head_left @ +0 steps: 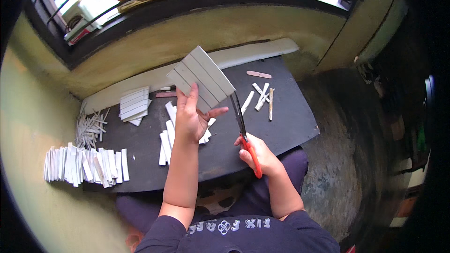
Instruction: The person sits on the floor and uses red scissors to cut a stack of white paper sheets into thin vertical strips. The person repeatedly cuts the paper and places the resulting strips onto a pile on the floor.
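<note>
A white, stiff-looking square sheet (206, 72) with dark parallel lines is held up over the dark board by my left hand (190, 119). Its thumb and fingers grip the sheet's lower left side. My right hand (262, 154) is closed on scissors (253, 157) with orange-red handles. Their dark blades reach up to the sheet's right corner; whether they are parted is hard to see. Loose white strips (166, 146) lie under and beside my left forearm, partly hidden by it.
On the dark board (225, 154) at far left stand many packed white strips (79, 166), with thin offcuts (91, 129) behind. Lined sheets (134, 104) lie nearby. Several narrow pieces (271, 104) and a pink stick (258, 74) rest at right. A wall (262, 30) borders the far side.
</note>
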Available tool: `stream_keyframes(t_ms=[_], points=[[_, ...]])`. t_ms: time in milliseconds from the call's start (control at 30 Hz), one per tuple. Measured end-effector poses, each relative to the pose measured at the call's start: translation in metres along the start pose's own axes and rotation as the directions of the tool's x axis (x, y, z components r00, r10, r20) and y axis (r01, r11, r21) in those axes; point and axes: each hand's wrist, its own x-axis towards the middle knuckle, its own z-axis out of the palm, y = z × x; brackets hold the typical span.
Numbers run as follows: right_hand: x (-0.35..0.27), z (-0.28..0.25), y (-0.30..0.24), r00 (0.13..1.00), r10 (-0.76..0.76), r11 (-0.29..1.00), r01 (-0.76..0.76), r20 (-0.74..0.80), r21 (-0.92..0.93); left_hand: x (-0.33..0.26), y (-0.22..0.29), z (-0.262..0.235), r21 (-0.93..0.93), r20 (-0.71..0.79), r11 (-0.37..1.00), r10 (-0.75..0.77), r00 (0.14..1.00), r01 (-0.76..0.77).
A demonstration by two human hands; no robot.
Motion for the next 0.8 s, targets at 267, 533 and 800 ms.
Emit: stream_keyframes(t_ms=[267,533,800], points=[[0.012,0.072,-0.021,0.979,-0.145,0.988,0.135,0.144,0.082,-0.055,0.066,-0.04,0.435,0.056,0.882,0.173,0.983,-0.18],[0.031,0.145,-0.041,0.957,-0.062,0.995,0.037,0.285,0.094,-0.083,0.111,-0.1,0.53,0.009,0.827,0.213,0.977,-0.185],[0.038,0.171,-0.047,0.955,0.027,1.0,-0.03,0.297,0.005,-0.094,0.116,-0.139,0.511,-0.11,0.845,0.247,0.963,-0.159]])
